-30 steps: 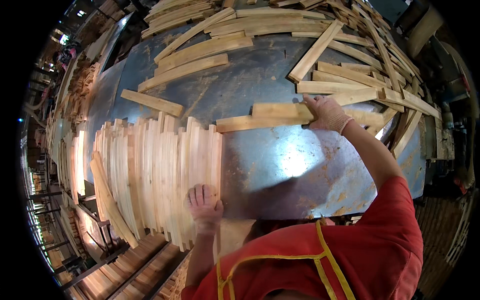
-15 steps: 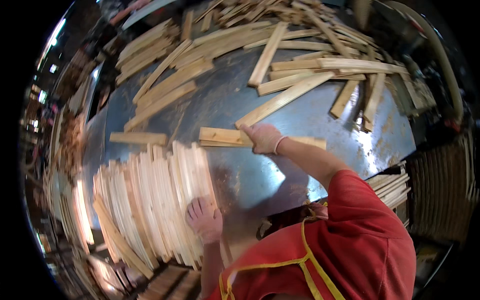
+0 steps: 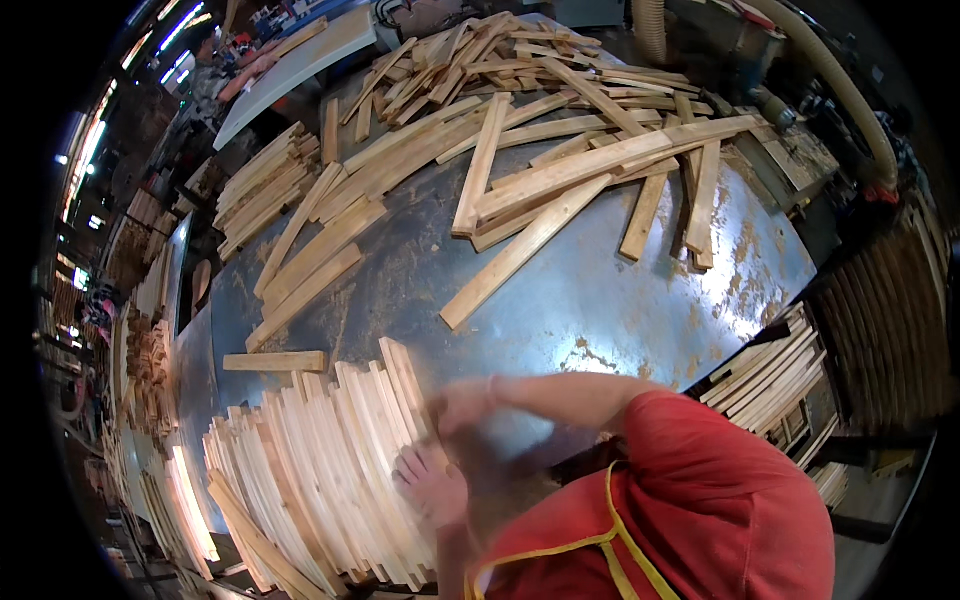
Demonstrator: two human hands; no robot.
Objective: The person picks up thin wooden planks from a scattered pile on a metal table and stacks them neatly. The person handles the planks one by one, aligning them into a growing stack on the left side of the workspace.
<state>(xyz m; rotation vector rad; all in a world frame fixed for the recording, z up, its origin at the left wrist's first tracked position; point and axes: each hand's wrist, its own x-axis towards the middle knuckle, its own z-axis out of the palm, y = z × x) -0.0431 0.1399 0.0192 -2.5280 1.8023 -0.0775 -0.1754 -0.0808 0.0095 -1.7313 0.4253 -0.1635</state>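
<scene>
A dense row of pale wooden strips, set side by side on the metal table, fills the near left. My left hand rests at the right end of this row, its fingers stretched out against the strips. Just above and to its right is my right hand, smeared by motion, beside the row's right edge. Whether it grips anything is hidden by the blur. One strip at that end sticks out farther than its neighbours.
Loose wooden strips lie crossed over the table's far side, with a larger heap behind. A short strip lies just beyond the row. A flexible hose hangs at far right; another person works at far left.
My right hand has come back toward my left hand. The flat strips that were under it mid-table are gone from there. My head view has shifted, showing more of the far side.
</scene>
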